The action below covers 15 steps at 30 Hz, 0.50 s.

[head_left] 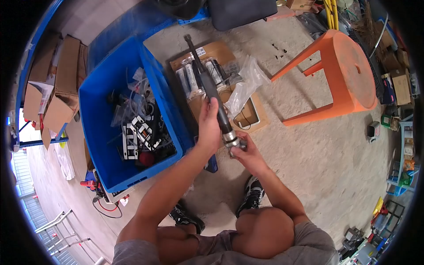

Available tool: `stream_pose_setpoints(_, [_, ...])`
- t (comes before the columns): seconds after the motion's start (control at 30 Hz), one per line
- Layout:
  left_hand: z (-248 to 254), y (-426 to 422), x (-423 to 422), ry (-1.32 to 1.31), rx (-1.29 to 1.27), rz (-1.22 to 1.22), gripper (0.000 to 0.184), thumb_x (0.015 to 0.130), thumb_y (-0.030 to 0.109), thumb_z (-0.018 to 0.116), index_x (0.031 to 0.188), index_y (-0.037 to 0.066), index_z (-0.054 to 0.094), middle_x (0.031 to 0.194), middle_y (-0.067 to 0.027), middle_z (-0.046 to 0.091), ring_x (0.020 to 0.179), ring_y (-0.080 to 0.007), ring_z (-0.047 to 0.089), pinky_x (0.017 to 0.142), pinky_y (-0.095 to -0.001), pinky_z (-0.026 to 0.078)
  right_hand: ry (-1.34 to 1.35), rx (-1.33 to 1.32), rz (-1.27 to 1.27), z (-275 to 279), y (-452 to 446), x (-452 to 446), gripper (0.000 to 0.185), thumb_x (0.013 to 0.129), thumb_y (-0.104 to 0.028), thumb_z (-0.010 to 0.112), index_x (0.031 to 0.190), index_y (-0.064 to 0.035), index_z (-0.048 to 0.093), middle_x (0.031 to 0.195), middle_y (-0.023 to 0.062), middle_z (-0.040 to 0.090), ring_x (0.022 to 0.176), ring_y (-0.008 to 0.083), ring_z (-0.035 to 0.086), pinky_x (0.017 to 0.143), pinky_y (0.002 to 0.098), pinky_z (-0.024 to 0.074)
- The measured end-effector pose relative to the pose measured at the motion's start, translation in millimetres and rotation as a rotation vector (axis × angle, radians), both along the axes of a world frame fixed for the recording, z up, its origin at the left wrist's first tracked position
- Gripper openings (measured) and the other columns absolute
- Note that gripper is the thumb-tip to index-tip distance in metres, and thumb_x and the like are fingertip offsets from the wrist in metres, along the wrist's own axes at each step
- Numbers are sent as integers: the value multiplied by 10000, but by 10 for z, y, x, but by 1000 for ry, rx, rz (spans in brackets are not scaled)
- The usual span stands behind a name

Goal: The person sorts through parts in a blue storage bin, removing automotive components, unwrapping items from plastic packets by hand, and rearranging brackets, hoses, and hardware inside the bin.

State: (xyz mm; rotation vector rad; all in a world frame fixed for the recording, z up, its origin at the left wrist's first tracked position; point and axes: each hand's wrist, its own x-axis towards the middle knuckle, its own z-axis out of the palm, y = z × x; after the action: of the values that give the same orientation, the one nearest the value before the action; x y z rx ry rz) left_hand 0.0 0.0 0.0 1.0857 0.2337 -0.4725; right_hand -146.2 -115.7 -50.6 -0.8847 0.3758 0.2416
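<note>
Held slantwise in front of me is a long black rod (207, 81), with a narrow tip at its far end and a silver metal fitting (230, 139) at its near end. I cannot tell its exact kind. My left hand (209, 126) is wrapped around the rod's lower middle. The fingers of my right hand (249, 154) are closed on the silver fitting. Beneath the rod, flattened cardboard (194, 106) lies on the floor, bearing several wrapped tubes (191, 77) and a clear plastic bag (248, 86).
A deep blue bin (99, 132) of mixed parts stands to the left. An orange stool (353, 70) lies on its side at the right. Opened cardboard boxes (62, 84) are at the far left. A dark case (240, 13) sits at the back.
</note>
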Motion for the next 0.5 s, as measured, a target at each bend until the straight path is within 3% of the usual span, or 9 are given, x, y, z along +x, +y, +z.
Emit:
stream_pose_setpoints(0.07, [-100, -112, -164, -159, 291, 36, 413, 1057, 455, 610, 1163, 55, 613, 900, 26, 549, 812, -93, 492, 724, -262, 412, 112, -298, -52, -144, -5, -140, 688, 907, -166, 821, 1454, -30, 427, 1207, 94, 625, 915, 137, 662, 790, 302, 563])
stream_pose_setpoints(0.17, [-627, -40, -355, -144, 481, -79, 448, 1057, 483, 596, 1176, 51, 610, 865, 5, 586, 769, -114, 523, 696, -312, 443, 244, -304, -45, -311, 77, -385, 674, 895, -169, 831, 1423, 13, 452, 1108, 97, 656, 870, 128, 664, 757, 291, 559])
stream_pose_setpoints(0.23, [-849, 28, -339, -134, 540, -84, 466, 1047, 498, 602, 1159, 45, 619, 843, -20, 603, 754, -138, 545, 692, -334, 451, 263, -297, -28, -431, 165, -409, 664, 896, -180, 834, 1413, 19, 468, 1072, 96, 665, 874, 135, 668, 749, 290, 558])
stream_pose_setpoints(0.3, [-1058, 109, -301, -122, 598, -98, 485, 1038, 512, 608, 1142, 39, 628, 822, -45, 619, 738, -162, 567, 687, -356, 460, 250, -410, -21, -466, 274, -375, 629, 914, -141, 810, 1426, -7, 471, 1206, 110, 603, 900, 167, 687, 753, 296, 563])
stream_pose_setpoints(0.37, [-1211, 145, -138, -191, 780, -124, 529, 1012, 547, 623, 1097, 25, 643, 799, -84, 631, 738, -222, 599, 711, -378, 479, 238, -522, -38, -488, 351, -241, 647, 879, -193, 844, 1394, 2, 503, 1144, 111, 643, 909, 185, 698, 746, 316, 568])
stream_pose_setpoints(0.4, [-1145, 118, -70, -218, 835, -96, 528, 1002, 555, 622, 1071, 33, 657, 792, -110, 636, 760, -274, 632, 733, -403, 496, 159, -726, -84, -529, 381, -182, 663, 861, -216, 858, 1376, 18, 514, 1128, 122, 656, 916, 184, 688, 754, 320, 563])
stream_pose_setpoints(0.43, [-1110, 83, -1, -218, 838, -96, 528, 1002, 555, 622, 1071, 33, 657, 792, -110, 636, 760, -274, 632, 733, -403, 496, 78, -927, -130, -515, 414, -101, 680, 842, -239, 872, 1358, 35, 524, 1113, 132, 669, 922, 182, 678, 763, 324, 558])
stream_pose_setpoints(0.47, [-1075, 41, 75, -195, 888, -101, 512, 1004, 549, 620, 1082, 44, 661, 821, -121, 668, 794, -298, 663, 748, -415, 510, 149, -913, -130, -495, 426, -6, 670, 827, -245, 868, 1335, 39, 537, 1155, 163, 670, 970, 256, 690, 808, 374, 557])
stream_pose_setpoints(0.5, [-1061, -8, 150, -169, 931, -103, 497, 1005, 543, 617, 1092, 56, 665, 849, -131, 699, 827, -322, 693, 763, -428, 525, 146, -917, -124, -537, 425, 56, 670, 827, -245, 868, 1335, 39, 537, 1155, 163, 670, 970, 256, 690, 808, 374, 557])
